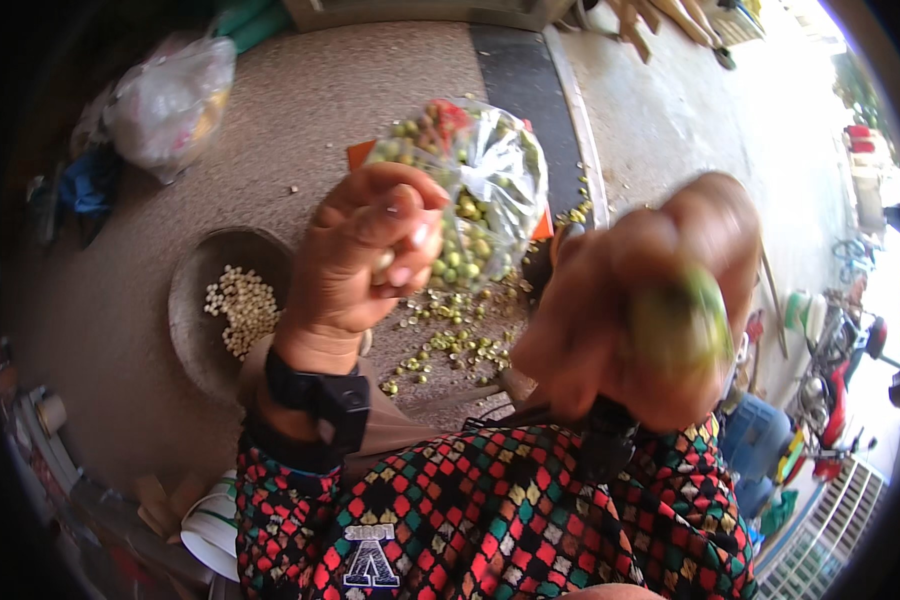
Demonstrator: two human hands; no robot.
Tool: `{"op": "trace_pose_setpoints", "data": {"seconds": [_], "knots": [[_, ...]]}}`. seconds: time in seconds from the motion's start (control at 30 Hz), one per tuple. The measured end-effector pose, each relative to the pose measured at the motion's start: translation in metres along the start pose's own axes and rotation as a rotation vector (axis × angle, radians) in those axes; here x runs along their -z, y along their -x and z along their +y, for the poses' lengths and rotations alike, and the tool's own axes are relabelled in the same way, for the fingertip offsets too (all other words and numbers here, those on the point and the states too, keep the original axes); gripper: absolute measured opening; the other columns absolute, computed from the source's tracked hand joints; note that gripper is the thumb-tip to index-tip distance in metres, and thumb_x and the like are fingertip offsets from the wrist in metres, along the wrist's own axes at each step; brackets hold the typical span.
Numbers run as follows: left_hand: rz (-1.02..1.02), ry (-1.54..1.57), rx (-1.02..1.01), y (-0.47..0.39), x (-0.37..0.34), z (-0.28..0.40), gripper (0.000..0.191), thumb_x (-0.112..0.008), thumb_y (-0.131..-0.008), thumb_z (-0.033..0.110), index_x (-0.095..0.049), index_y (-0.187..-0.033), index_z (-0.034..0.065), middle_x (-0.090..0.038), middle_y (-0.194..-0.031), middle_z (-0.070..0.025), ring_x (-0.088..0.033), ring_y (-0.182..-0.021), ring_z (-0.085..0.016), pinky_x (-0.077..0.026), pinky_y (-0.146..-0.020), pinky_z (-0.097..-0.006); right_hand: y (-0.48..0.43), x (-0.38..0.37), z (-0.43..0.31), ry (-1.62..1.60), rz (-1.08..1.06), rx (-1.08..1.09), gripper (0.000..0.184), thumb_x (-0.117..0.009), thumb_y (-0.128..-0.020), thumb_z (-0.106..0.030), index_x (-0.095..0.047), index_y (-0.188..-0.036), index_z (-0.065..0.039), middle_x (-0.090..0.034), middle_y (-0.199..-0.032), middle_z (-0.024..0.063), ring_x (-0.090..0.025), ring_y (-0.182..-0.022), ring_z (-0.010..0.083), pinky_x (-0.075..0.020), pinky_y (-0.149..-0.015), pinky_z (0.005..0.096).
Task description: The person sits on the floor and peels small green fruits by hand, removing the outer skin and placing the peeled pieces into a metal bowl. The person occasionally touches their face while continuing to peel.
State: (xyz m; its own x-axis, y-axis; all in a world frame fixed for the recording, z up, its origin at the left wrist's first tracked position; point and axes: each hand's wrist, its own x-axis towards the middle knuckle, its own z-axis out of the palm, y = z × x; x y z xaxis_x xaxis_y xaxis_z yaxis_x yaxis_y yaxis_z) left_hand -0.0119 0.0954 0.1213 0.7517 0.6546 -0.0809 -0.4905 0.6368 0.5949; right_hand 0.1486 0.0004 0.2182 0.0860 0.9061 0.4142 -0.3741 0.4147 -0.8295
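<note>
My right hand [637, 300], blurred and raised close to the camera, grips a green round fruit [679, 319]. My left hand [375, 240] is curled, with a small pale kernel [383, 261] showing between its fingers. Beyond it stands a clear plastic bag [506, 161] full of green fruits, with a red patch at its top. Left of my left wrist, a round grey bowl [187, 300] holds many pale kernels [240, 307]. Green husk pieces [457, 341] lie scattered on the floor between my hands.
An orange flat edge [358, 155] shows under the bag. A stuffed plastic bag [169, 105] sits at the far left. A white bucket [211, 529] lies near my left elbow. On the right are a blue container [754, 435] and a red motorbike [836, 397].
</note>
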Motion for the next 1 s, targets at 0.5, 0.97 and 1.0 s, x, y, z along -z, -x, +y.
{"op": "trace_pose_setpoints", "data": {"seconds": [0.5,0.97,1.0], "knots": [[-0.111,-0.139,-0.008,0.007,-0.003,0.011,0.034,-0.064,-0.089,0.034,-0.060,-0.098,0.0006,-0.053,-0.065,0.0008,-0.040,-0.048,-0.004,-0.029,-0.042,-0.0189,-0.008,0.013,0.056,0.836,-0.032,0.041,0.027,-0.071,-0.077,0.000,-0.063,-0.103,-0.003,-0.058,-0.092,0.0040,-0.051,-0.075,0.0092,-0.0423,-0.065,0.0223],[-0.221,-0.427,0.078,0.011,-0.009,0.019,0.014,-0.064,-0.087,0.012,-0.066,-0.095,0.0006,-0.058,-0.070,0.0015,-0.048,-0.055,-0.003,-0.036,-0.048,-0.0188,-0.004,0.018,0.058,0.015,0.234,-0.526,0.014,-0.063,-0.090,-0.012,-0.062,-0.101,-0.003,-0.057,-0.076,-0.0050,-0.037,-0.056,0.0002,-0.0283,-0.048,0.0169],[-0.305,-0.477,0.101,0.012,-0.008,0.020,0.014,-0.064,-0.087,0.010,-0.066,-0.097,0.0001,-0.059,-0.074,0.0003,-0.049,-0.056,-0.004,-0.037,-0.049,-0.0196,-0.003,0.018,0.060,0.004,0.234,-0.519,0.014,-0.062,-0.091,-0.013,-0.062,-0.101,-0.003,-0.054,-0.072,-0.0059,-0.036,-0.054,0.0003,-0.0263,-0.047,0.0172]]}}
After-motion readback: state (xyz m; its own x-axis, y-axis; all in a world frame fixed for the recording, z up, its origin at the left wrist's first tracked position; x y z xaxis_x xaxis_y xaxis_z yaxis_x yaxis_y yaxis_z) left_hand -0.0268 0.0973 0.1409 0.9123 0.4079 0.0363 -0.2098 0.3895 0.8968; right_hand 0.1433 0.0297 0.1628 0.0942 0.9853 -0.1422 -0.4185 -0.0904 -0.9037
